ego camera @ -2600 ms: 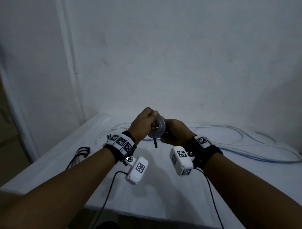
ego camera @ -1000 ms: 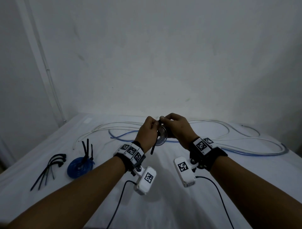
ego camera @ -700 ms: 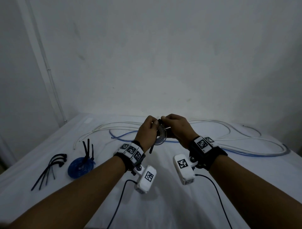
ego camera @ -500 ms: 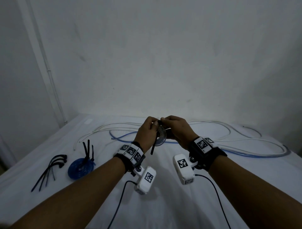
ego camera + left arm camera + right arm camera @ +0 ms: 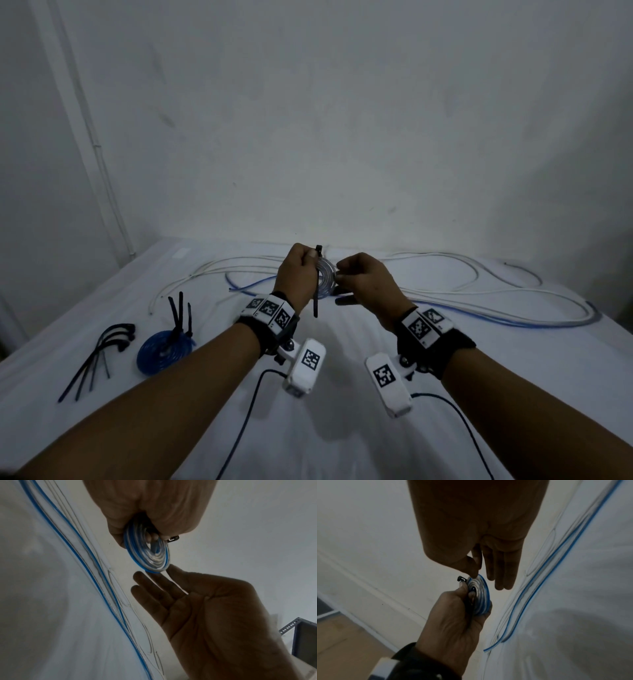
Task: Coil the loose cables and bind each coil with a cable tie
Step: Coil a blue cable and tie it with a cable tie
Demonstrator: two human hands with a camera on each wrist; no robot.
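A small flat coil of clear and blue cable [image 5: 326, 279] is held upright above the table between both hands. My left hand [image 5: 296, 277] grips its left side and clamps a black cable tie [image 5: 315, 294] across its face. The tie's head [image 5: 173, 539] sticks out above my fingers and its tail hangs below the hand. My right hand [image 5: 366, 284] pinches the coil's [image 5: 479, 593] rim between thumb and forefinger, with the other fingers [image 5: 503, 574] straight. In the right wrist view my left hand [image 5: 453, 622] wraps around the coil from below.
A bound blue coil [image 5: 166, 346] with tie tails sticking up lies at the left, beside several spare black ties [image 5: 99, 353]. Loose white and blue cables [image 5: 445, 298] sprawl across the back of the white-covered table [image 5: 342, 428]. A wall stands close behind.
My hands have drawn slightly apart. The right hand has come off the top of the coil to its right rim, and the tie's head now stands up above my left hand.
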